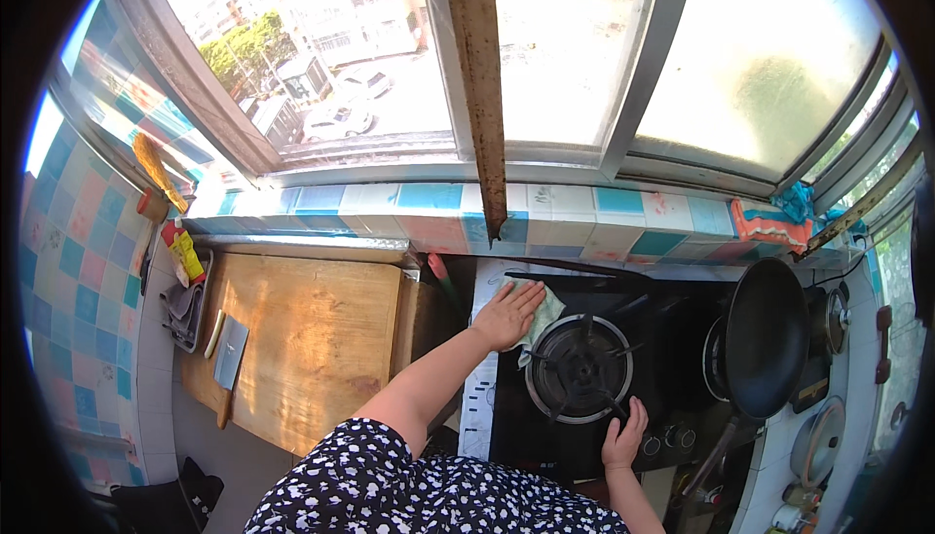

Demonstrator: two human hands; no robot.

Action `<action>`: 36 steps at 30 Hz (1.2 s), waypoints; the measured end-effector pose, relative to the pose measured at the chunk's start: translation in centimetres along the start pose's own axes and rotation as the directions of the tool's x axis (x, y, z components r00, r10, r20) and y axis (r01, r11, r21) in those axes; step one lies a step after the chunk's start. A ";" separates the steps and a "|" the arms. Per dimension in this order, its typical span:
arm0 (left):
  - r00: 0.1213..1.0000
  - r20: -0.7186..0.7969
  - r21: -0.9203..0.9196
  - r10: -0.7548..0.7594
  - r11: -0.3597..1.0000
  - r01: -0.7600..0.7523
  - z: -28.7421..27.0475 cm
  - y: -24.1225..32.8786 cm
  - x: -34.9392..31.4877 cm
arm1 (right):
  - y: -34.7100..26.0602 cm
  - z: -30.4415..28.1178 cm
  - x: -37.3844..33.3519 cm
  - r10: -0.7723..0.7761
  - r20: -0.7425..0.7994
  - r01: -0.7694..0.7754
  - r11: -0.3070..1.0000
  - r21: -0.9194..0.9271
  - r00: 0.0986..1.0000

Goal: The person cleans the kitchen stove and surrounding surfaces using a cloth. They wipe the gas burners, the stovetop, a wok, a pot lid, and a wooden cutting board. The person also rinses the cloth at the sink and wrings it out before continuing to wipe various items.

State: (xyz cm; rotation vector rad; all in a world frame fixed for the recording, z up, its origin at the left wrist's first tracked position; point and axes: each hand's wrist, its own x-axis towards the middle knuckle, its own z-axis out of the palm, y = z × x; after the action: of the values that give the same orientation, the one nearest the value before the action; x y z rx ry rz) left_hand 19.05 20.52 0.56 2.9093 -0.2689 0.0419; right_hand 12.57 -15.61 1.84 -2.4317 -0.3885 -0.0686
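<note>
My left hand point(508, 317) lies flat, fingers stretched out, on a pale green cloth point(547, 312). The cloth is pressed against the back left corner of a black gas stove point(672, 330), partly hidden under the palm. Just beside it is the left burner point(584, 368) with its round metal ring and pan supports. My right hand point(623, 434) rests at the stove's front edge, left of the control knobs point(669, 440). Its fingers are extended and somewhat curved, with nothing seen in them.
A black wok point(767, 339) stands tilted over the right burner, its handle toward me. Left of the stove, a cleaver point(230, 351) lies on a wooden board point(302, 339). An orange and white cloth point(771, 225) sits on the tiled sill. Pots point(818, 441) stand at the right.
</note>
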 end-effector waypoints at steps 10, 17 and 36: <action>0.948 0.134 -0.042 0.288 0.958 -0.285 -0.4 -1.7 8.2 | -0.2 -0.4 0.5 0.025 0.025 -0.025 1.000 -0.003 0.999; 0.797 0.211 -0.227 0.566 0.821 -0.524 0.1 -0.1 14.2 | 0.0 -0.6 0.7 0.038 0.048 -0.037 0.999 -0.011 0.998; 0.666 0.146 -0.231 0.732 0.679 -0.696 7.4 18.6 30.4 | 0.6 -1.2 1.4 0.037 0.122 -0.041 0.999 0.032 0.992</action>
State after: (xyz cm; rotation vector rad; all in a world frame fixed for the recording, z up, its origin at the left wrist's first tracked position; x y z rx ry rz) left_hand 45.56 -4.35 -1.24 2.4476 -1.3863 -0.1818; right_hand 14.12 -16.47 2.63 -2.4151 -0.3927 0.1022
